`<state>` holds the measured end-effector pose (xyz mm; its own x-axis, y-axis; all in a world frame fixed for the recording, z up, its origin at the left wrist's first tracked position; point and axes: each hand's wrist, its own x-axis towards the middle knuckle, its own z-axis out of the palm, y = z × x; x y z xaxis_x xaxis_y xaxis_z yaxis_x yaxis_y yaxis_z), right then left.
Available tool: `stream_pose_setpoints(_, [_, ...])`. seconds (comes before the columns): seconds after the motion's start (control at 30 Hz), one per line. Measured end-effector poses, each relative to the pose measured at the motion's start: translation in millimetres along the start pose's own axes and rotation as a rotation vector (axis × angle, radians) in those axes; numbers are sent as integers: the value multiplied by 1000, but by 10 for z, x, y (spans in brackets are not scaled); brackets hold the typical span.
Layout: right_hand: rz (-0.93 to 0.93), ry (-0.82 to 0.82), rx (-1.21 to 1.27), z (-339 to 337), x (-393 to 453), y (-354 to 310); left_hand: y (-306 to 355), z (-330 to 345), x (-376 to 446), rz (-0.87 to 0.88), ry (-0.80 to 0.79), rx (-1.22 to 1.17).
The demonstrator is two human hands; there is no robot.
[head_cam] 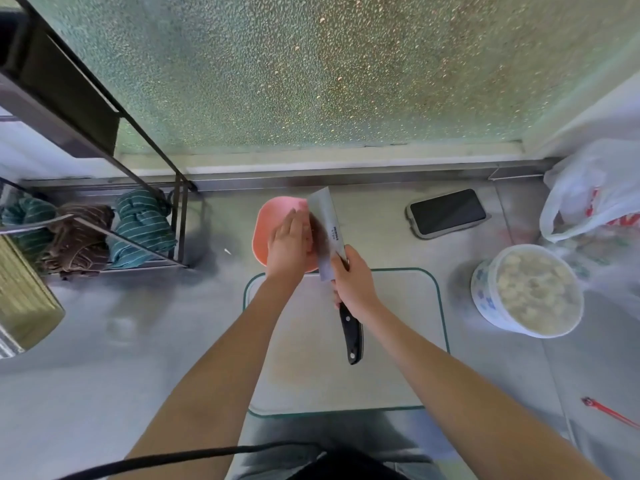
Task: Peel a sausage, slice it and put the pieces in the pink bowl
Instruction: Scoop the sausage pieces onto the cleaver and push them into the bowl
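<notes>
Nearest the camera, a black cable curves across the bottom edge, and both bare forearms reach forward over the grey bench. Beneath them lies a pale cutting board with a green rim, its surface bare where it shows. The right hand is clenched around the cleaver where the black riveted handle meets the blade; the blade points toward 12 o'clock and is tilted over the pink bowl, which sits just beyond the board's far-left corner. Small dark lettering runs along the blade, too small to read. The left hand is flat and open, fingers together, pressed toward the blade's face above the bowl; pinkish sausage pieces show blurred between palm and blade. At 3 o'clock stands a white tub with blue print, full of pale lumps. Toward 4 o'clock lies a red strip. At 1 o'clock a dark phone lies face up, with a white plastic bag bearing unreadable red print at 2 o'clock. At 9 o'clock, striped cloths lie on a metal rack.
</notes>
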<state>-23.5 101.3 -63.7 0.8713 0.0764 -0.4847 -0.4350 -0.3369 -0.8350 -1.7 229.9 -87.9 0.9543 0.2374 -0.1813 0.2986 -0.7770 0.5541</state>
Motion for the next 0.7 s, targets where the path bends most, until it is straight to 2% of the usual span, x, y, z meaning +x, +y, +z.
stream_pose_setpoints(0.1, [-16, -3, -20, -39, -1, -21, -48, -64, -55, -1, 34, -67])
stream_pose_setpoints(0.2, [-39, -18, -30, -120, -36, -7, -147, -105, -186, 34, 161, -116])
stream_pose_setpoints(0.37, [-26, 33, -28, -430, -187, 160, -256, 5, -641, 228, 344, 106])
stream_pose_setpoints(0.43, [-13, 67, -33, -560, -284, 239, -234, 110, -855, 349, 251, 102])
stream_pose_setpoints(0.5, [6, 87, -18, -654, -378, 320, -157, 214, -1037, 404, 8, 125])
stream_pose_setpoints(0.57, [27, 102, -20, -711, -450, 412, -74, 319, -1166, 386, -260, 188])
stream_pose_setpoints(0.6, [31, 105, -27, -733, -480, 464, -37, 361, -1207, 397, -317, 234])
stream_pose_setpoints(0.7, [44, 96, -51, -788, -567, 602, 37, 410, -1287, 439, -328, 289])
